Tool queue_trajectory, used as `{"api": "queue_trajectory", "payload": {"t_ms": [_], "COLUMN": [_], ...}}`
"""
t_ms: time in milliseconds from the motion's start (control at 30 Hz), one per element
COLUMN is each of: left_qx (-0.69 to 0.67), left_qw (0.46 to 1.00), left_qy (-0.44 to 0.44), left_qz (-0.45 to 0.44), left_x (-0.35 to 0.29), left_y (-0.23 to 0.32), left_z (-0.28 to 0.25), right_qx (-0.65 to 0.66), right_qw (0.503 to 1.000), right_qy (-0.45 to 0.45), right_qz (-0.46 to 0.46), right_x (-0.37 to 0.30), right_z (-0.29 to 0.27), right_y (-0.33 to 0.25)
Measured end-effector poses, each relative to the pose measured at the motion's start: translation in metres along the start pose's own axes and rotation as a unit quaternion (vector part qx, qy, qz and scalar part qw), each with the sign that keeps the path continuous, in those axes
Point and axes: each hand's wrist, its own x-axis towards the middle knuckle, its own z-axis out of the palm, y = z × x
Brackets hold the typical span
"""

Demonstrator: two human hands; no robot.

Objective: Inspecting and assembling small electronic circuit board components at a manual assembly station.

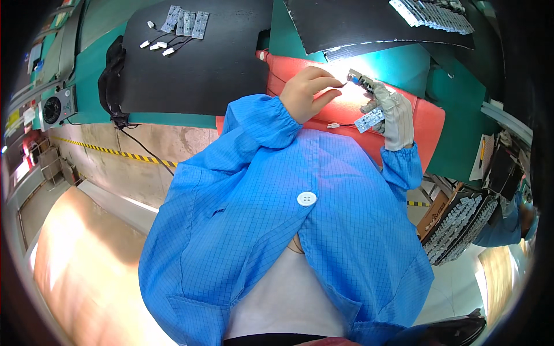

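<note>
While our gloved right hand (397, 118) curls around the small grey part (358, 77) and wired board (368, 120) over the red mat (428, 124), we should brace both; whether our left hand's (301, 97) bent fingers pinch anything, we cannot tell.

The head camera, left unit of a side-by-side fisheye pair, faces downward from above the wearer's jacket (271, 196). The left hand (306, 95), right hand (395, 115) and table (461, 144) sit at close range in the upper half; straight edges bend toward the rim
</note>
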Motion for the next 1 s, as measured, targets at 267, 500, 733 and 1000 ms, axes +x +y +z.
{"api": "queue_trajectory", "payload": {"t_ms": [267,500,733,1000], "left_qx": [-0.143,0.181,0.440,0.478], "left_qw": [0.985,0.942,0.865,0.825], "left_qy": [0.000,0.268,0.230,0.270], "left_qz": [-0.098,-0.087,-0.070,-0.135], "left_x": [0.016,-0.016,-0.043,-0.017], "left_y": [0.035,-0.044,-0.110,-0.106], "left_z": [-0.033,-0.109,-0.179,-0.175], "right_qx": [-0.098,0.172,0.200,0.194], "right_qw": [0.967,0.982,0.977,0.979], "right_qy": [-0.083,-0.069,-0.066,-0.047], "right_qz": [-0.222,-0.024,-0.035,-0.025], "right_x": [0.003,-0.009,-0.004,-0.007], "right_z": [-0.006,-0.005,0.003,0.004], "right_y": [0.006,0.001,-0.004,-0.014]}}
